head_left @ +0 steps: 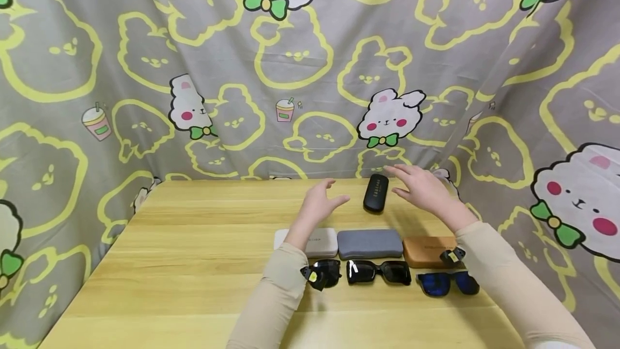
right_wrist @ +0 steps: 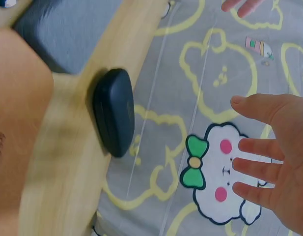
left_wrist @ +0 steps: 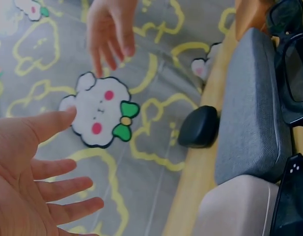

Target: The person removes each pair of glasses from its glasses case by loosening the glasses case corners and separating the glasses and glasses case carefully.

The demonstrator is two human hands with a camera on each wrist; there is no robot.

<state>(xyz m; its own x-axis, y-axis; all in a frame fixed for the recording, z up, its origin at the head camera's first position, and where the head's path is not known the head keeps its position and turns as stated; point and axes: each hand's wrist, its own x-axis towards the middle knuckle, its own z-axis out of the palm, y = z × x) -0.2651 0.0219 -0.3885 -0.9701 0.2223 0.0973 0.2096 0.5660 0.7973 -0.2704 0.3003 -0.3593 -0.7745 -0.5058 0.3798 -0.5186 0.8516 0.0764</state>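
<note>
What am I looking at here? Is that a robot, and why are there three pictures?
There's no robot here! These are a person's own left hand and right hand. The wide picture comes from a camera worn on the person's head, looking forward and down. The two closer pictures come from little cameras, one on each wrist, so things look tipped sideways.

On the wooden table there is a row with a white case, a blue-grey case and an orange case. In front of them lie three pairs of sunglasses. Farther back is a black case, between the two hands. The fingers aren't touching it: both hands are holding nothing.
</note>
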